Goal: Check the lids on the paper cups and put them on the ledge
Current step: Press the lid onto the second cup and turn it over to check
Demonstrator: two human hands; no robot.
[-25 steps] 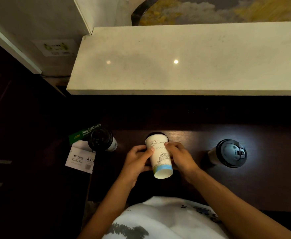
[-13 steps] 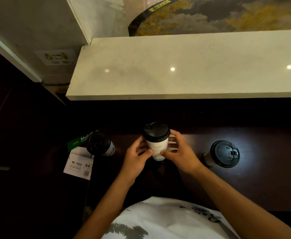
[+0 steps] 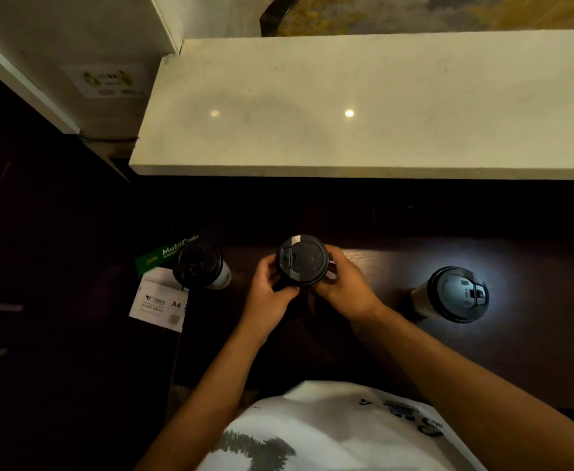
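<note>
A paper cup with a black lid (image 3: 302, 260) is upright between both hands above the dark wooden counter (image 3: 380, 266); only its lid shows from above. My left hand (image 3: 269, 294) grips its left side and my right hand (image 3: 345, 288) grips its right side. A second lidded cup (image 3: 201, 265) stands to the left, by the counter's left end. A third lidded cup (image 3: 455, 295) stands to the right in a patch of light. The pale stone ledge (image 3: 363, 107) runs across the far side, higher than the counter, with nothing on it.
A green and white A4 paper box (image 3: 158, 297) sits below the counter's left end, partly behind the left cup. A white wall corner with a small sign (image 3: 109, 79) rises at the ledge's left end. Dark cabinetry fills the left side.
The cup was tilted with its base toward me, showing its printed side. It has been turned upright, so that the lid now faces up. Both hands stayed on it.
</note>
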